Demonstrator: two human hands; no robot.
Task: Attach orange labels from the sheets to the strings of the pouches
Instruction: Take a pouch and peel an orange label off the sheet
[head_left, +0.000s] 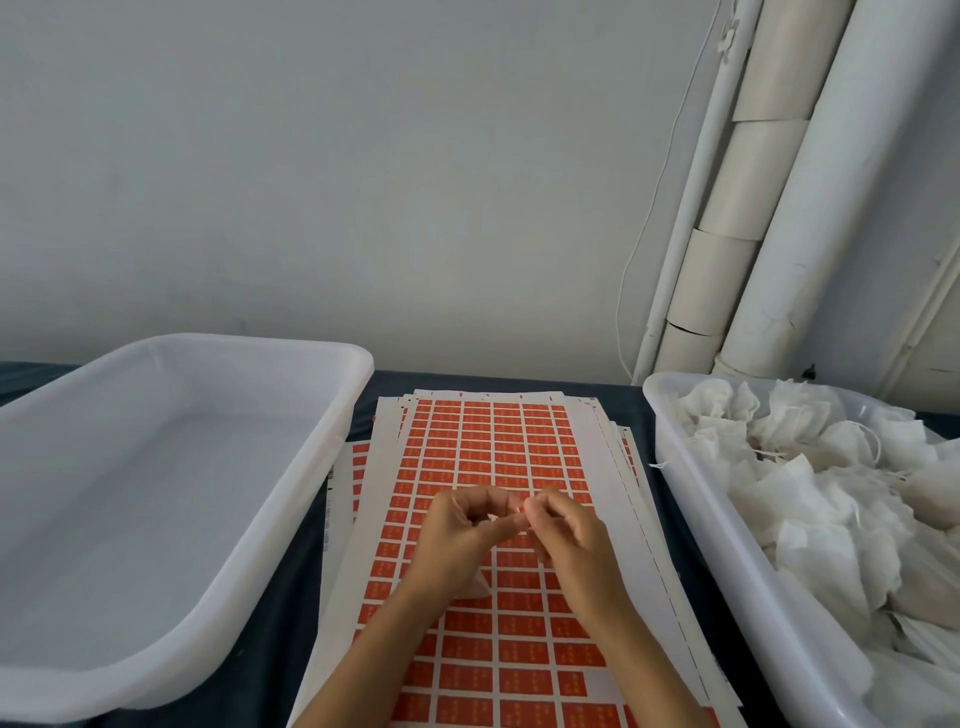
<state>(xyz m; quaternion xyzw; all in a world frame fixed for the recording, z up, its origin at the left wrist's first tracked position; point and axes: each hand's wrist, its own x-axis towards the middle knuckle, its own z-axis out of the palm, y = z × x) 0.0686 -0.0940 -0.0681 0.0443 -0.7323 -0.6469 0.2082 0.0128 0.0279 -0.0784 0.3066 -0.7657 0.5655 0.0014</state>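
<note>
A stack of white paper sheets printed with grids of small orange rectangular labels (498, 467) is flanked closely by a translucent white plastic tub (171, 519) on the left and a matching tub (727, 597) on the right, heaped with crumpled white fabric pouches (841, 499). Dark tabletop (291, 597) is seen in the narrow gaps. Above the sheets, the left hand (460, 535) and right hand (571, 545) are met fingertip to fingertip, fingers curled, pinching a small orange label (523, 512); a white pouch corner (480, 582) is seen beneath the left hand.
</note>
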